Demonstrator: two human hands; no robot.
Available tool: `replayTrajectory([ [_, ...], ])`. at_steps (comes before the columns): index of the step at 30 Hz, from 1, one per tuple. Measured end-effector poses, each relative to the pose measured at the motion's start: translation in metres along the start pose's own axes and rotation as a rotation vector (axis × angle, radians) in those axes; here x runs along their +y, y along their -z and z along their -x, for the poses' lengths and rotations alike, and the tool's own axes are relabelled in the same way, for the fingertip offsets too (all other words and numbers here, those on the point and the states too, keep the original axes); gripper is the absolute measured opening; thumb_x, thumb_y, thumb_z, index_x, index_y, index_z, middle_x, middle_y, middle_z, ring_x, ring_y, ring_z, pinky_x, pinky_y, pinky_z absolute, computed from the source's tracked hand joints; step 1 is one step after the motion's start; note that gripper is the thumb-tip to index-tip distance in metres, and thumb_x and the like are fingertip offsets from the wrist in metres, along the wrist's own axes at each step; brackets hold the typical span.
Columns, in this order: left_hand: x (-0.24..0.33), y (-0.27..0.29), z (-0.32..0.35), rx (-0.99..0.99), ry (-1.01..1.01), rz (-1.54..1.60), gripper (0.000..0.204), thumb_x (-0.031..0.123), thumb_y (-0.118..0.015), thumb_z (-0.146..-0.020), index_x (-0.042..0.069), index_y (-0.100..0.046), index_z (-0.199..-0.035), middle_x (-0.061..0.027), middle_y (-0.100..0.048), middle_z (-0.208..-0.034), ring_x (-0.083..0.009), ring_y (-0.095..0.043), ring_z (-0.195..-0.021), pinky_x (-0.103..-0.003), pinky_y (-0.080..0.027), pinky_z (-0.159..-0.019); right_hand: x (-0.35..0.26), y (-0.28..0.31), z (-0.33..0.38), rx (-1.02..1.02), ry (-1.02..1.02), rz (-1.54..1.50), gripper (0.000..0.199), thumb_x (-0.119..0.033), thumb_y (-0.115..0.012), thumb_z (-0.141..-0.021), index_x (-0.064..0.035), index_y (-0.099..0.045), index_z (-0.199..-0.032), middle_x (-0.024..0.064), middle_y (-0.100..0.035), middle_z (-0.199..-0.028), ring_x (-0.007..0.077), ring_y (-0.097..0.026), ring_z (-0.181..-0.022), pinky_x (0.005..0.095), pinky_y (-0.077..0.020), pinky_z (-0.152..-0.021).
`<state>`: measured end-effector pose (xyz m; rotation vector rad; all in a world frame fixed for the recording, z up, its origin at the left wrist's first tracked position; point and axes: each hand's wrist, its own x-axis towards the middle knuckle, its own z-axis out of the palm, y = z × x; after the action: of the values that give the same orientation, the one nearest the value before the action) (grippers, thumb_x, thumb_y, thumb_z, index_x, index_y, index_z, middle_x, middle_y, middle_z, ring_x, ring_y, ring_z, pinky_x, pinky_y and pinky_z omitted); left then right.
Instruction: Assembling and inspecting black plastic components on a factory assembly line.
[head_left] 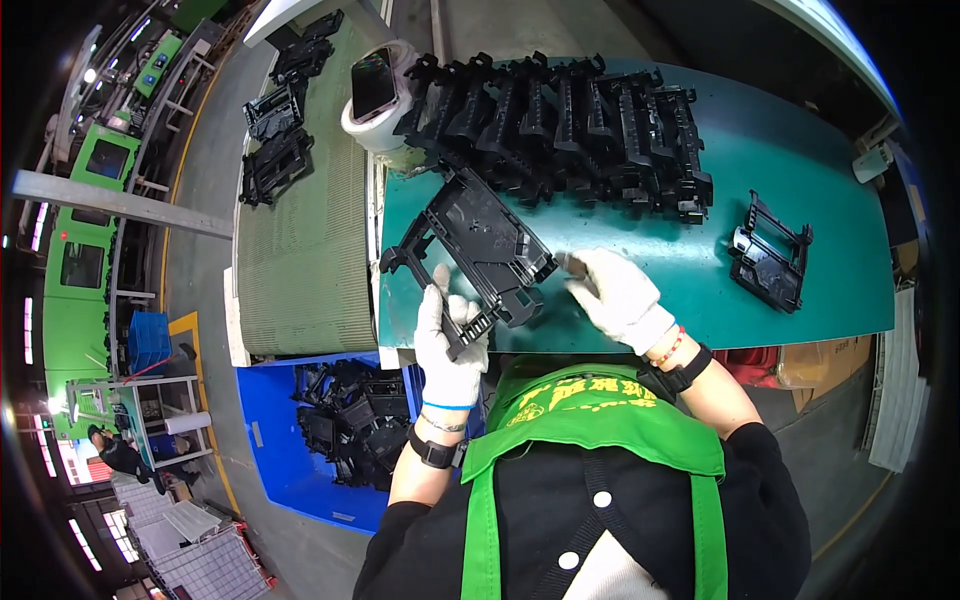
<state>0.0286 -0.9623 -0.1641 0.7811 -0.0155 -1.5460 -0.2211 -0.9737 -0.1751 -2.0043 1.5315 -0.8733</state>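
My left hand (449, 345), in a white glove, grips the near end of a black plastic frame part (470, 245) held tilted above the green table (780, 150). My right hand (615, 295), also gloved, rests on the table just right of that part, its fingertips by the part's lower right corner; whether it pinches something small I cannot tell. A long row of similar black parts (570, 115) stands stacked along the table's far side. One more black part (770, 255) lies alone at the right.
A conveyor belt (310, 250) to the left carries several black parts (275, 140). A blue bin (285, 450) under it holds more black parts. A white roll with a phone on it (375, 95) sits at the table's far left corner. A person stands far left.
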Motion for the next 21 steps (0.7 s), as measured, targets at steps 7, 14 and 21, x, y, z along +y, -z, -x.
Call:
replayTrajectory([
  [7,0.032,-0.005,0.004,-0.215,-0.126,-0.386,0.053,0.03,-0.062,-0.105,0.002,-0.051,-0.149,-0.0009,-0.054,-0.07,-0.0125,-0.052,-0.063,-0.03,-0.048,-0.066,0.006,0.017,0.009,0.022,-0.211,-0.104,0.044,-0.023,-0.075,-0.092,-0.0094,-0.062,-0.132,0.0136,-0.064,-0.097,0.0354,-0.063,-0.092,0.042,-0.0522,-0.088],
  [14,0.023,-0.003,-0.007,-0.316,-0.231,-1.051,0.06,0.016,-0.064,-0.099,-0.003,-0.045,-0.153,-0.0014,-0.063,-0.086,-0.0088,-0.056,-0.075,-0.025,-0.049,-0.07,-0.058,0.041,-0.038,-0.131,0.093,0.246,0.045,-0.03,-0.074,-0.09,-0.0106,-0.062,-0.129,0.0132,-0.061,-0.101,0.0338,-0.061,-0.095,0.0449,-0.0498,-0.085],
  [21,-0.007,-0.006,-0.006,-0.321,-0.373,-1.287,0.067,0.013,-0.068,-0.096,-0.002,-0.042,-0.156,-0.0084,-0.072,-0.111,-0.0121,-0.065,-0.095,-0.029,-0.054,-0.088,-0.047,0.017,-0.058,0.044,0.275,0.444,0.042,-0.033,-0.075,-0.088,-0.0104,-0.063,-0.121,0.0124,-0.06,-0.097,0.0329,-0.061,-0.093,0.0468,-0.0492,-0.083],
])
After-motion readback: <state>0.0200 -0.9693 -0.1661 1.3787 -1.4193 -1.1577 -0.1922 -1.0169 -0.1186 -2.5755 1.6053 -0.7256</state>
